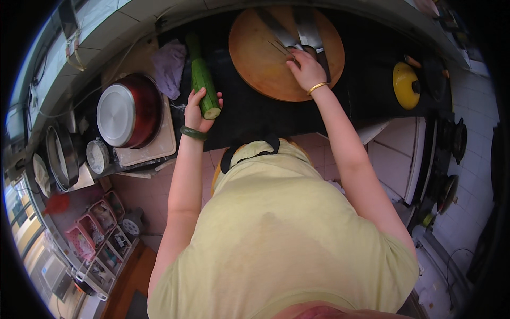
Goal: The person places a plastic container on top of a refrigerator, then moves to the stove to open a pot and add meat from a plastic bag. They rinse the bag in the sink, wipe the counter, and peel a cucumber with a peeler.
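My left hand (201,110) is wrapped round the lower part of a long green zucchini (203,78), whose pale cut end points toward me over the black counter. Above the round wooden cutting board (255,69), my right hand (307,69) pinches a few thin dark sticks (279,49) that fan out to the left from its fingertips. Two knives lie on the board beyond that hand: a narrower one (273,26) and a broad-bladed one (308,29). Their handles run toward my right hand, which partly hides them.
Left of the zucchini lie a lilac cloth (170,69) and an upturned red pot (146,111) on a pale board (164,143). Farther left stand a metal pan (62,159) and a small white-dusted bowl (98,156). A yellow lid (405,86) rests at the right.
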A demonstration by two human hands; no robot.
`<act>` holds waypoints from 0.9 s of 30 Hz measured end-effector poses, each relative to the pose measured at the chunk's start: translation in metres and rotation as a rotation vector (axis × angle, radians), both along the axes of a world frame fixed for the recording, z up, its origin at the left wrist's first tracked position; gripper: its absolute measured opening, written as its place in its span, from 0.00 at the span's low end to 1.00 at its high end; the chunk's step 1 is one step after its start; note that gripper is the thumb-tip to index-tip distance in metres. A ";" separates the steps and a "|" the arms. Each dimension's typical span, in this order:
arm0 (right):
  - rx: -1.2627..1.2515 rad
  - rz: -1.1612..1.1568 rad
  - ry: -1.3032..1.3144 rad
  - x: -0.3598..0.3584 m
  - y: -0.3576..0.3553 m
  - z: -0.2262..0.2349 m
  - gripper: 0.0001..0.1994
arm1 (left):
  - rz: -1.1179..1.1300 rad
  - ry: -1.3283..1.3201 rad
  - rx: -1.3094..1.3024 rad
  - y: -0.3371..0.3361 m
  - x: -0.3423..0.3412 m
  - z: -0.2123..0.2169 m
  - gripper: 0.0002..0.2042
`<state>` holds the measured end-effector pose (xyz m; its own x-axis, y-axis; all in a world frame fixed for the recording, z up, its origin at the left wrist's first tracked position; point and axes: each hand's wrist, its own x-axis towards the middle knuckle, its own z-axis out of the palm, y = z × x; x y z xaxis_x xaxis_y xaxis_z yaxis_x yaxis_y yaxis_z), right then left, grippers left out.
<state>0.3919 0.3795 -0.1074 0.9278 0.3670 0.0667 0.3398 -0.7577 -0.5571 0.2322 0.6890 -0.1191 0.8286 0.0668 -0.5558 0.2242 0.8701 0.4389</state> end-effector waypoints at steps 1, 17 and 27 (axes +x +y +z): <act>0.006 0.010 -0.022 0.006 -0.008 -0.005 0.18 | 0.002 -0.001 -0.068 -0.003 0.001 0.002 0.16; 0.065 0.237 -0.194 -0.101 0.052 0.096 0.07 | 0.068 0.090 -0.468 -0.086 0.028 0.062 0.24; 0.041 0.173 -0.209 -0.100 0.051 0.098 0.06 | -0.037 -0.012 -0.457 -0.093 0.025 0.064 0.23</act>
